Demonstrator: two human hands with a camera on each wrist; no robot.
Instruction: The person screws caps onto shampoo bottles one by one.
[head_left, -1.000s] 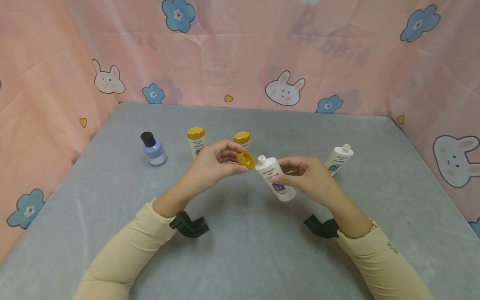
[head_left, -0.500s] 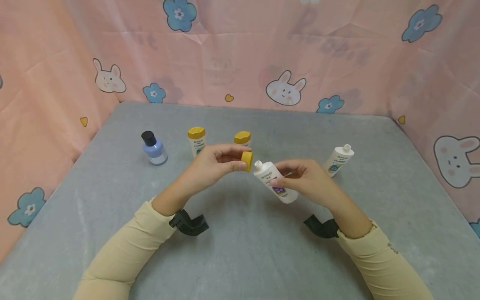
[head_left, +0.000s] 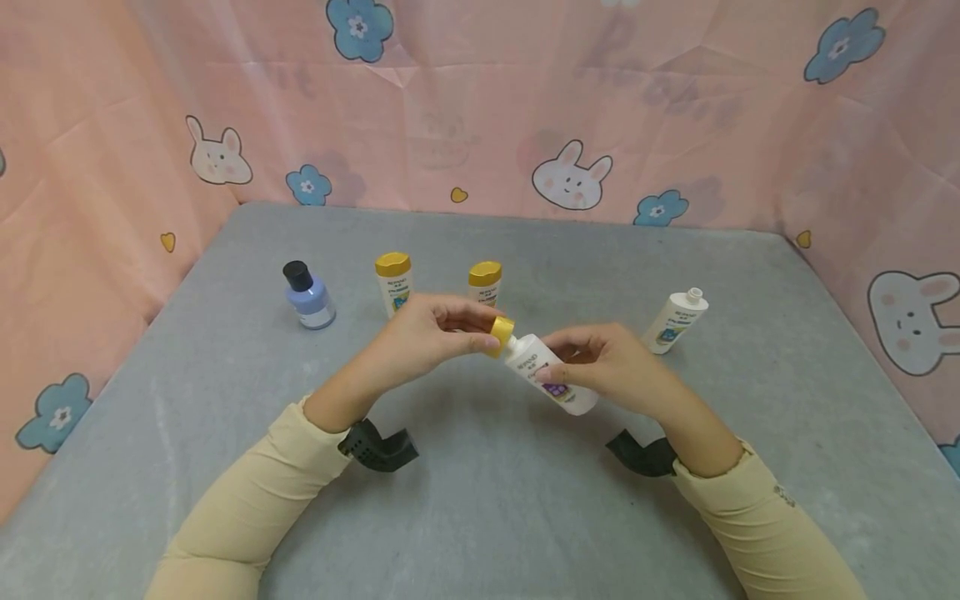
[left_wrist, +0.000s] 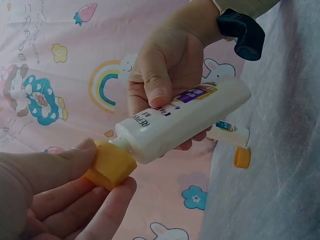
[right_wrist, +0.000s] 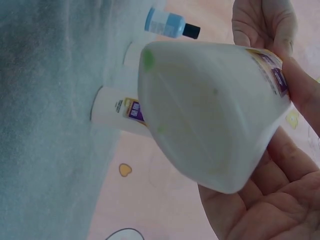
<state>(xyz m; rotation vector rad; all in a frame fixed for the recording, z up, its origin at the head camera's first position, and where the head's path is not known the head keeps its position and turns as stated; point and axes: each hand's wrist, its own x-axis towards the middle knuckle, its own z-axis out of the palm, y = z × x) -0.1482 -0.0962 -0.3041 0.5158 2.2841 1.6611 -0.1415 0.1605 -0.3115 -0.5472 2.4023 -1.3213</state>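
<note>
In the head view my left hand (head_left: 431, 337) pinches a yellow bottle cap (head_left: 501, 333) between thumb and fingers. My right hand (head_left: 611, 367) grips a white shampoo bottle (head_left: 525, 357) with a purple label, thumb across its front. The bottle is held over the table and leans left, its neck pointing at the cap. From the left wrist, the cap (left_wrist: 112, 165) sits right at the mouth of the bottle (left_wrist: 185, 122), part of the neck still showing. The right wrist view looks at the underside of the bottle (right_wrist: 200, 110).
Behind my left hand stand two white bottles with yellow caps, a left one (head_left: 393, 287) and a middle one (head_left: 485, 279). A blue black-capped bottle (head_left: 310, 302) is farther left. An uncapped white bottle (head_left: 677, 321) stands right; a loose yellow cap (left_wrist: 242, 157) lies near it.
The yellow cap has turned over from showing its inside to facing the bottle, and has come onto the neck. The bottle has tilted further left and dropped slightly.
</note>
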